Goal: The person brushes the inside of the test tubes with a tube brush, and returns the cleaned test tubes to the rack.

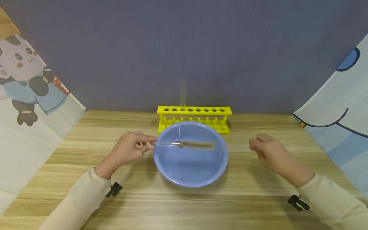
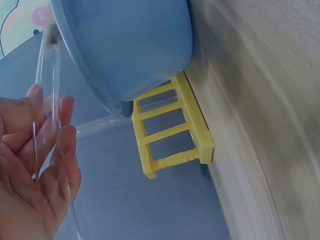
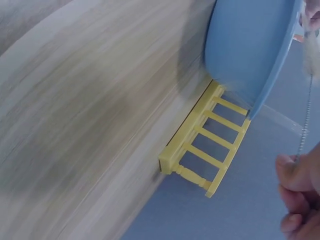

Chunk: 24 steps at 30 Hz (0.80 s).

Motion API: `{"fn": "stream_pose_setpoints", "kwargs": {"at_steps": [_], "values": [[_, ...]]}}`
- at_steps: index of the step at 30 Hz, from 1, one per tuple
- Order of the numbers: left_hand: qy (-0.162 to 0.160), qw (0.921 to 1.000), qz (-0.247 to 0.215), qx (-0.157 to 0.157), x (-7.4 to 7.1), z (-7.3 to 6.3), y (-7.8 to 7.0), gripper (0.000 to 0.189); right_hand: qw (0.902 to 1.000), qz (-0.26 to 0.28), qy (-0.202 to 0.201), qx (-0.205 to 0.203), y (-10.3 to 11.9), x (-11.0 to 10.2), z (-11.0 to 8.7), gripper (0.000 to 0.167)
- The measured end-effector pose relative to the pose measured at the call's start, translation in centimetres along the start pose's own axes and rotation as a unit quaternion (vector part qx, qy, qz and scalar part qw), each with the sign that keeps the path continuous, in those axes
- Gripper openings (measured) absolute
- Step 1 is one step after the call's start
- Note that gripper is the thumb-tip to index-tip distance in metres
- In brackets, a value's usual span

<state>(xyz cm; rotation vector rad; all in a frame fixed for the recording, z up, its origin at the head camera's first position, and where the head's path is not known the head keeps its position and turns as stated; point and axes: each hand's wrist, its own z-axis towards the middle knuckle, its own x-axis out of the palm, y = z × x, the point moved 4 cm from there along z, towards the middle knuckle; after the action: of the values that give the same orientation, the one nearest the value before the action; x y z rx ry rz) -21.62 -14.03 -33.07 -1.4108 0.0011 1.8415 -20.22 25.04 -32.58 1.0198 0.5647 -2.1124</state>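
My left hand (image 1: 126, 151) pinches a clear glass test tube (image 1: 166, 144) between thumb and fingers, holding it level over the left part of a blue basin (image 1: 191, 183). At the tube's mouth sits one end of a bristled test tube brush (image 1: 199, 145); most of its blurred bristles lie outside the glass, above the basin. On the right, my right hand (image 1: 270, 155) grips the end of the brush's thin twisted-wire handle (image 3: 306, 115) with curled fingers. In the left wrist view, the tube (image 2: 48, 75) runs through the fingers, bristles at its far end.
Behind the basin stands a yellow test tube rack (image 1: 195, 111), its base partly hidden by the basin. Another clear test tube (image 1: 183, 94) stands upright in it. A grey-blue wall panel (image 1: 201, 57) rises at the back of the wooden table (image 1: 189, 207).
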Motion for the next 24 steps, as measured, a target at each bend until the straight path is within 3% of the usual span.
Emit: {"fn": "stream_pose_setpoints", "kwargs": {"at_steps": [12, 17, 24], "values": [[0.051, 0.9975, -0.040, -0.028, 0.4, -0.1, 0.6, 0.022, 0.9938, -0.057, -0.069, -0.066, -0.4, -0.6, -0.5, 0.029], [0.068, 0.9948, -0.057, -0.050, 0.5, -0.3, 1.3, 0.021, 0.9913, -0.068, -0.093, -0.063, -1.0, -1.0, -1.1, 0.022], [0.066, 0.9922, -0.076, -0.073, 0.5, -0.5, 2.2, 0.022, 0.9906, -0.065, -0.102, -0.062, -1.7, -1.3, -1.6, 0.023]]}}
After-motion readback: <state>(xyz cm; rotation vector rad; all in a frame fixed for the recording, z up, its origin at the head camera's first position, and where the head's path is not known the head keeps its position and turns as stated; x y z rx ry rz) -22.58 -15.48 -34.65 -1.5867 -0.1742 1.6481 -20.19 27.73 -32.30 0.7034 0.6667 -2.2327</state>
